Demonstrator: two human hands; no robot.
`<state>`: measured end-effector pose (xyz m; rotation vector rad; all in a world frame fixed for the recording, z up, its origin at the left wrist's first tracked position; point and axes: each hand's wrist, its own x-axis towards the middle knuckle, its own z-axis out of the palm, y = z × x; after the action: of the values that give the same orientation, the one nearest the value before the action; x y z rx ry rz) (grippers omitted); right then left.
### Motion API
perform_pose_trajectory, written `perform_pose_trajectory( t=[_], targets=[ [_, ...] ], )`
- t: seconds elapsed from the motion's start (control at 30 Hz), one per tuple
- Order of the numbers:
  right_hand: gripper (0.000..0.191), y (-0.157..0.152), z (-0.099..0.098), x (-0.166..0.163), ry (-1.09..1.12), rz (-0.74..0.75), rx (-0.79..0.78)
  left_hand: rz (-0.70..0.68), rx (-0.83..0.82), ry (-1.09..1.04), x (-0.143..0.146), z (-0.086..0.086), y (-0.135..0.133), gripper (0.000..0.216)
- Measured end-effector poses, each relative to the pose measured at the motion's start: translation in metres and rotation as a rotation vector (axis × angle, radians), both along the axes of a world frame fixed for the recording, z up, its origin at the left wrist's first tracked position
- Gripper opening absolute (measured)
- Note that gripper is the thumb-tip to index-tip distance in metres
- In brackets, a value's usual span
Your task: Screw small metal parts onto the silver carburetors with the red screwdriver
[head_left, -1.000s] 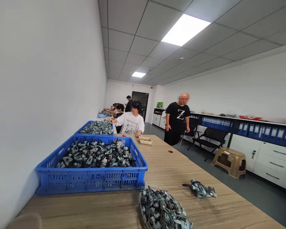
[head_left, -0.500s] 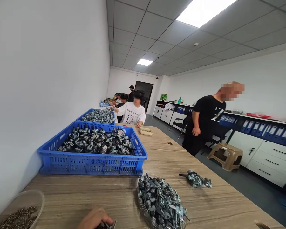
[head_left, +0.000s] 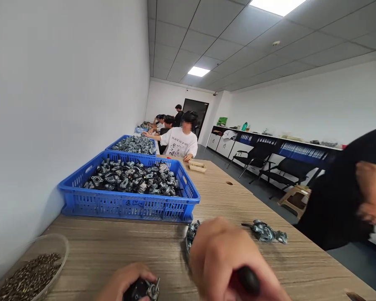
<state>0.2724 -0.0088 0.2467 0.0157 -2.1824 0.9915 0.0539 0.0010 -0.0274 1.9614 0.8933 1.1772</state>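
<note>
- Right hand (head_left: 225, 257) has come into view since half a second ago, mostly covering the bowl (head_left: 187, 246) of metal parts; person in black (head_left: 338, 192) now nearer, at right edge
- Its fingers curled tight round a dark, round-ended handle (head_left: 249, 280); rest of it hidden
- Left hand (head_left: 120, 281) pinches a black-and-silver carburetor-like part (head_left: 151, 289), low over the wooden tabletop (head_left: 163, 238); cannot tell whether they touch
- Clear tub (head_left: 65, 251) of small screws (head_left: 31, 274) left of that hand
- Blue slotted crate (head_left: 130, 205), heaped with similar parts, beyond both hands
- Loose metal part (head_left: 265, 231) right of bowl
</note>
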Motion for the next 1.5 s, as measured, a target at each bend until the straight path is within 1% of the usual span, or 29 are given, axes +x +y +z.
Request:
perform_pose_trajectory(
  t=[0.03, 0.1, 0.13, 0.2, 0.27, 0.33, 0.47, 0.53, 0.6, 0.73, 0.9, 1.03, 1.2, 1.5],
  targets=[
    [0.041, 0.014, -0.001, -0.003, 0.177, 0.083, -0.228, -0.011, 0.024, 0.004, -0.001, 0.002, 0.0, 0.035],
    [0.044, 0.039, -0.006, -0.009, 0.271, 0.151, -0.36, -0.047, 0.046, 0.028, -0.003, 0.001, 0.002, 0.035],
    [0.04, 0.049, -0.01, -0.012, 0.285, 0.182, -0.418, -0.052, 0.058, 0.023, -0.003, -0.001, 0.004, 0.036],
    [0.036, 0.06, -0.02, -0.015, 0.275, 0.237, -0.485, -0.054, 0.084, 0.002, -0.003, -0.005, 0.006, 0.038],
    [0.039, 0.06, -0.028, -0.016, 0.25, 0.293, -0.526, -0.049, 0.099, -0.007, -0.004, -0.004, 0.006, 0.036],
    [0.045, 0.054, -0.034, -0.017, 0.234, 0.335, -0.546, -0.074, 0.114, 0.004, -0.006, 0.004, 0.002, 0.03],
    [0.052, 0.037, -0.04, -0.024, 0.271, 0.415, -0.615, -0.023, 0.141, 0.006, -0.012, 0.026, -0.005, 0.027],
    [0.052, 0.033, -0.042, -0.031, 0.28, 0.435, -0.67, 0.018, 0.166, 0.001, -0.013, 0.032, -0.007, 0.026],
    [0.05, 0.033, -0.047, -0.039, 0.284, 0.43, -0.716, 0.068, 0.185, 0.003, -0.013, 0.034, -0.008, 0.026],
    [0.045, 0.043, -0.062, -0.052, 0.312, 0.435, -0.771, 0.117, 0.22, -0.024, -0.011, 0.036, -0.008, 0.027],
    [0.038, 0.055, -0.076, -0.056, 0.319, 0.394, -0.843, 0.146, 0.244, -0.054, -0.01, 0.039, -0.01, 0.031],
    [0.034, 0.058, -0.078, -0.058, 0.321, 0.382, -0.871, 0.153, 0.222, -0.037, -0.011, 0.039, -0.011, 0.031],
    [0.034, 0.059, -0.078, -0.059, 0.33, 0.418, -0.843, 0.158, 0.208, -0.034, -0.011, 0.039, -0.012, 0.03],
    [0.03, 0.059, -0.084, -0.062, 0.332, 0.433, -0.825, 0.154, 0.21, -0.026, -0.01, 0.04, -0.011, 0.027]
  ],
)
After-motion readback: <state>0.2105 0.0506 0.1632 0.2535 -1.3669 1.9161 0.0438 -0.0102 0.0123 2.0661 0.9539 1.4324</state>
